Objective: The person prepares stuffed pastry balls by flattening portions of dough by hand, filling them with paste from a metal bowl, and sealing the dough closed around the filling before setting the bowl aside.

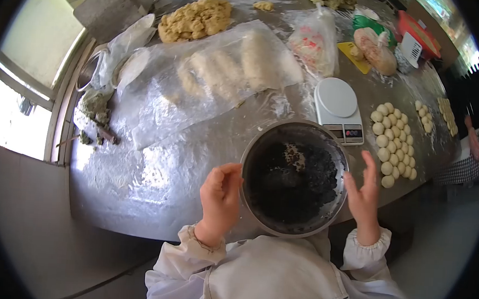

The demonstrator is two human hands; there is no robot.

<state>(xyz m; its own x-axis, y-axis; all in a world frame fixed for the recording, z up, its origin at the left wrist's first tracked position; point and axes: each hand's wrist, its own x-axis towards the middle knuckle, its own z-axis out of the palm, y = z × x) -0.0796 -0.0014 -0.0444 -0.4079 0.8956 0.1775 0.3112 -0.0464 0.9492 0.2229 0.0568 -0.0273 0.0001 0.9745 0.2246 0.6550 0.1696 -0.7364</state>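
Note:
A round metal bowl (252, 216) with dark, crumbly filling inside stands at the table's near edge. My left hand (221, 200) is at the bowl's left rim, its fingers curled; whether they pinch anything is hidden. At the right rim is my right hand (364, 198), fingers apart, the thumb close to the metal and nothing held. Just behind the bowl sits a white kitchen scale (337, 100) with a small display. Rows of small pale dough balls (394, 142) lie to the right of the scale.
Plastic sheeting (165, 115) covers dough pieces at the left. Behind it is a lumpy dough mass (195, 19). Plastic bags (314, 42), a yellow scraper (354, 57) and a red container (419, 34) stand at the back. Another person's arm (474, 143) shows at the far right.

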